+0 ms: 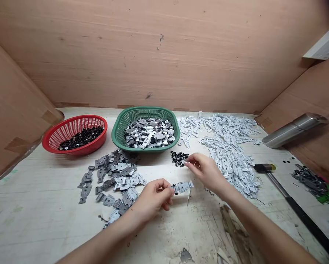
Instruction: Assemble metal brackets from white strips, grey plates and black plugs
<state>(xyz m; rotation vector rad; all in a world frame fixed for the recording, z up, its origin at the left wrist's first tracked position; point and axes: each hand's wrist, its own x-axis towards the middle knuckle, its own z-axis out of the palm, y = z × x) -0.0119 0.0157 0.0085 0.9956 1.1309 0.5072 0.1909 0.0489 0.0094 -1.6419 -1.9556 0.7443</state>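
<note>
My left hand point(157, 193) pinches a grey toy-car chassis point(183, 187) by one end, above the table. A pair of small black wheels sits across the chassis near my fingers, and its far end points right. My right hand point(204, 168) reaches to the edge of a small heap of black wheel axles point(178, 158). Its thumb and forefinger are closed together there; what lies between them is too small to make out. To the left of my left hand lies a loose spread of grey chassis pieces point(126, 181).
A green basket point(145, 149) of chassis parts and a red basket point(50, 143) of black parts stand at the back. Pale flat pieces point(230, 157) spread at right, beside a hammer point(288, 198) and a steel cylinder point(293, 130). Cardboard walls point(153, 73) enclose the table.
</note>
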